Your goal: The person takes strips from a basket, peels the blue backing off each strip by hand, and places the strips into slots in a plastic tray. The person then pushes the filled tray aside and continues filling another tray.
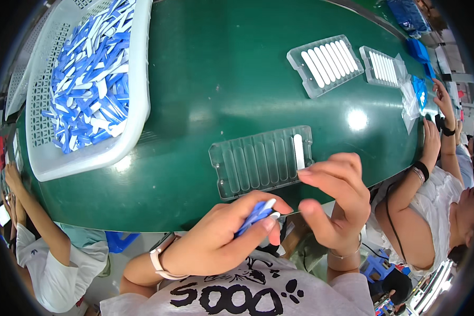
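Observation:
My left hand (pixel 213 237) is closed around a small bunch of flat blue-and-white sticks (pixel 252 220), their rounded white ends poking out past the thumb. Close by on the right, my right hand (pixel 339 197) has thumb and fingers apart, with nothing visible between them. Its index fingertip is by the near end of a white stick (pixel 299 150). That stick lies in the rightmost slot of a clear plastic tray (pixel 214 158) in front of me. The other long rounded slots of this tray hold no sticks.
A white perforated plastic basket (pixel 134 131) heaped with blue and white sticks (pixel 95 79) stands at left. Two trays, a nearer one (pixel 313 90) and a farther one (pixel 371 73), hold white sticks at far right. Co-workers' hands (pixel 432 138) (pixel 13 176) are at both table edges.

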The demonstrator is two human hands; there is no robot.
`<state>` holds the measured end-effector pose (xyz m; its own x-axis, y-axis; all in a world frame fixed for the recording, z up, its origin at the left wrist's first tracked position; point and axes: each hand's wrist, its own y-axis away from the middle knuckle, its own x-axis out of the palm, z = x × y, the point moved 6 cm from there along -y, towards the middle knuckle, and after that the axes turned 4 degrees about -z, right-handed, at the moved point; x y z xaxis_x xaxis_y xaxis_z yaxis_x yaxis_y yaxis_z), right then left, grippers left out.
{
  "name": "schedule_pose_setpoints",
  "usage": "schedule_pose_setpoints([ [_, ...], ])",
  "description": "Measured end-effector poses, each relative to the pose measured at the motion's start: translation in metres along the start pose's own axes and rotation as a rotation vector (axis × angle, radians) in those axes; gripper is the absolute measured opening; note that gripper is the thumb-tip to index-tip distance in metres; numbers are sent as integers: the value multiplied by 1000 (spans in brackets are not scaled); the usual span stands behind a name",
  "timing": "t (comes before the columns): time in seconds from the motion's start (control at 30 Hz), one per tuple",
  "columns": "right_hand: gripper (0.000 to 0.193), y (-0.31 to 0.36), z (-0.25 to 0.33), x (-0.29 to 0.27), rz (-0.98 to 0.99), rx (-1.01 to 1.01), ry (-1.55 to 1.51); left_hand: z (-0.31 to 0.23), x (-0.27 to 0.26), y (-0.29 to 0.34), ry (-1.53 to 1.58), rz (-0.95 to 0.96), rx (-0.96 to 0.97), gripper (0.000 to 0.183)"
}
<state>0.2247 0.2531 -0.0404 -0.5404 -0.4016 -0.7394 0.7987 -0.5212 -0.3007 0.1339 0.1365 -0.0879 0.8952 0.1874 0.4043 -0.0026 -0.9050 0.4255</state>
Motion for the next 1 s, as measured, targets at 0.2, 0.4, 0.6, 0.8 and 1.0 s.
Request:
schedule_pose_setpoints([
  [0.2, 26, -4, 8, 4, 40, -112, -414, -4, -2, 9, -122, 7, 80, 23],
  [0.4, 21, 26, 20, -20, -310, -690, -151, -9, -17, 14, -114, -28, 42, 22],
  [0.6, 21, 25, 25, -8, -189, -585, 15, 2, -10, 18, -48, 115, -12, 30],
  [0.8, 12, -17, -30, 6, -147, 312, -787, 9, -5, 22, 133, 192, -230, 29],
  [1.0, 10, -34, -37, 15, 127, 410, -546, 4, -18, 24, 97, 94, -99, 26],
])
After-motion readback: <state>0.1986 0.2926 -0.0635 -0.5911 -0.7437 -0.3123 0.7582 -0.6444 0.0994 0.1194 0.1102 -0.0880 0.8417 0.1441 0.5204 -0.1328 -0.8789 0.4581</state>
